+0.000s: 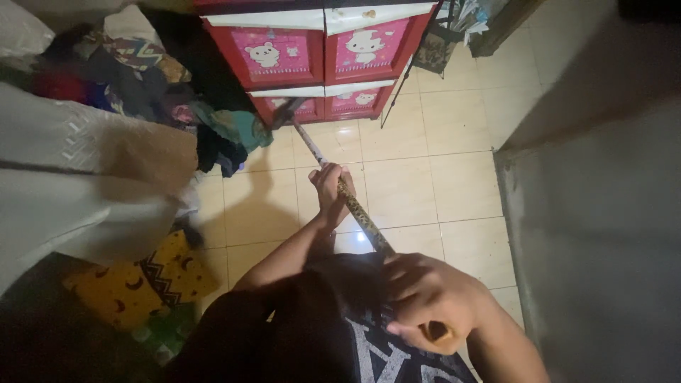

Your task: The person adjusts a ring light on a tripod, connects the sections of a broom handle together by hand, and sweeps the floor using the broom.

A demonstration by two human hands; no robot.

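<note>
- Long stick (358,213) — slanted across the tiled floor (454,184), its far end down by the red drawer cabinet (319,57)
- Left hand (330,188) wrapped around the stick partway along
- Right hand (425,298) gripping the near end, close to the body
- Heap of clothes (156,78) left of the cabinet — a yellow patterned cloth (135,284) lies nearer
</note>
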